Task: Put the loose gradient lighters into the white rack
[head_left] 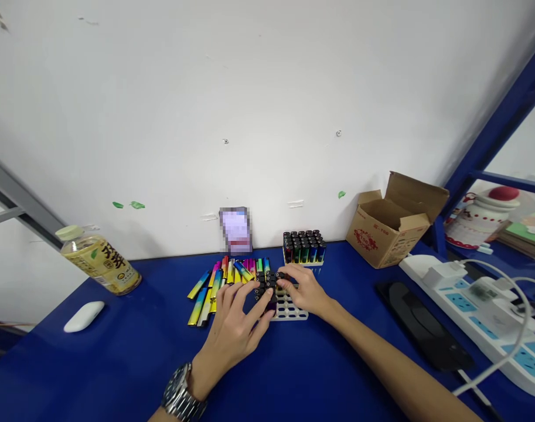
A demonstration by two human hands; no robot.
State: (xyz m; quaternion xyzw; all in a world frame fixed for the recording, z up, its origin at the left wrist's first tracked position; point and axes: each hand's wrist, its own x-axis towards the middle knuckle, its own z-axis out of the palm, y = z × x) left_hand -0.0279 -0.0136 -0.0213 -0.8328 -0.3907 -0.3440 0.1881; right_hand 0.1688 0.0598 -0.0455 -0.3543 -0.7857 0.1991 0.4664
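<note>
A white rack with oval holes [291,313] lies on the blue table, its left part filled with upright black-topped lighters [259,276]. My left hand [234,322] reaches in from the left, wearing a metal watch [181,390]. Its thumb and index finger close around a dark lighter [272,300] at the front of the rack; the fingers partly cover it. My right hand [306,290] is above the rack's right side, pinching another lighter by its black top [279,275]. Loose lighters in bright gradient colours [217,282] are heaped left of the rack.
A second rack of lighters [305,246] stands by the wall near an open cardboard box [388,228]. A phone [236,231] leans on the wall. A drink bottle [100,261] and white mouse [84,316] are left; a black phone [423,325] and power strip [473,322] right.
</note>
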